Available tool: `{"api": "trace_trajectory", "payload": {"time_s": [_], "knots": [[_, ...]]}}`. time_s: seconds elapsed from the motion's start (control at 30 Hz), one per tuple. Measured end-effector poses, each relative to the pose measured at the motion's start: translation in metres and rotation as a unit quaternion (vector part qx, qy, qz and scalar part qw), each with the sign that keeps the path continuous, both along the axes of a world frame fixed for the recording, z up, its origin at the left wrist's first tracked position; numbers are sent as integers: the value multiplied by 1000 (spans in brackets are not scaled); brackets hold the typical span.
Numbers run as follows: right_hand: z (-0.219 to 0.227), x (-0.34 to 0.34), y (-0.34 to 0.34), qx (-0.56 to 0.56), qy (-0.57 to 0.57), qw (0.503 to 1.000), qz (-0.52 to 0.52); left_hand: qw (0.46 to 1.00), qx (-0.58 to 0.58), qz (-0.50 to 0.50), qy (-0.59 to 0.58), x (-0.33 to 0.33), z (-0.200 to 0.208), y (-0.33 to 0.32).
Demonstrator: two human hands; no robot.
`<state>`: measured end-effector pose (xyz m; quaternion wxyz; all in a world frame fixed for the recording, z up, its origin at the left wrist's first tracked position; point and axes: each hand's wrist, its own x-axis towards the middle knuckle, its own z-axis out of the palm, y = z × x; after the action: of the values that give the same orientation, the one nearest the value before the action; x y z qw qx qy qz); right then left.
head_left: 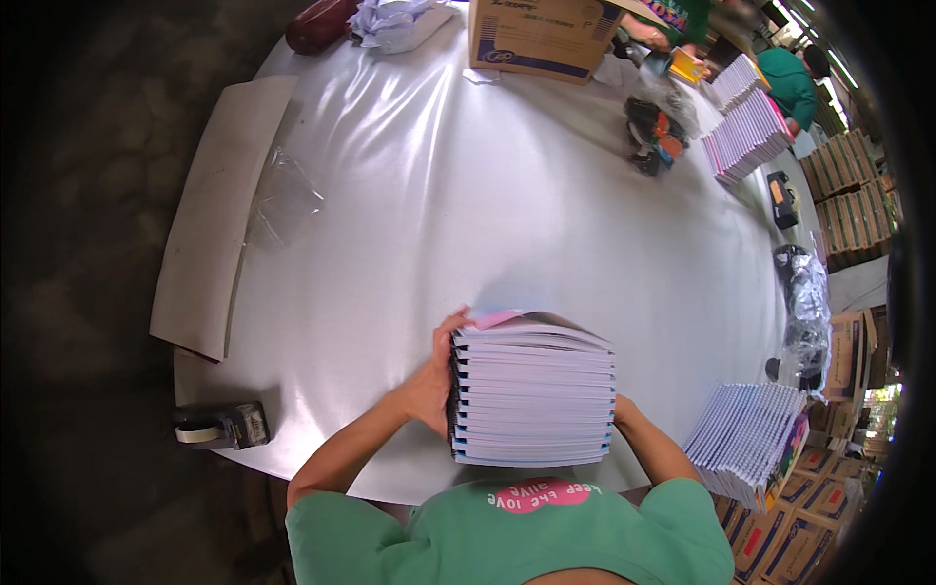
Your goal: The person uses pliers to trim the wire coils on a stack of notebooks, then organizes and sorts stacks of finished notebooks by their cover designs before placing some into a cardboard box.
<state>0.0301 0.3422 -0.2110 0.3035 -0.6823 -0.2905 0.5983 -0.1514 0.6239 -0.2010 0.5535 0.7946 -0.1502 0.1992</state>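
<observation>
Book stack [533, 400], tape dispenser [234, 425] leftward, carton [541, 37] beyond

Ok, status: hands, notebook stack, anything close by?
Left hand against notebook stack, left side; right hand at its right, mostly hidden. Stack top arched. Nearby: another notebook pile, right; black tape dispenser, left.

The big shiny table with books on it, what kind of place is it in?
Probably a workshop or packing room for books. You can see stacks of bound books, cardboard boxes piled at the right, and a black tape dispenser at the left.
</observation>
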Motion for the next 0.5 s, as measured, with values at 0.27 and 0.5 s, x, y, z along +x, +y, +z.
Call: {"api": "trace_trajectory", "payload": {"time_s": [0.27, 0.5], "knots": [[11, 3, 28, 1, -21, 1000, 15, 996, -78, -25, 28, 1, -2, 0], [50, 9, 85, 119, -3, 993, -23, 958, -268, 83, 54, 21, 52, 18]]}}
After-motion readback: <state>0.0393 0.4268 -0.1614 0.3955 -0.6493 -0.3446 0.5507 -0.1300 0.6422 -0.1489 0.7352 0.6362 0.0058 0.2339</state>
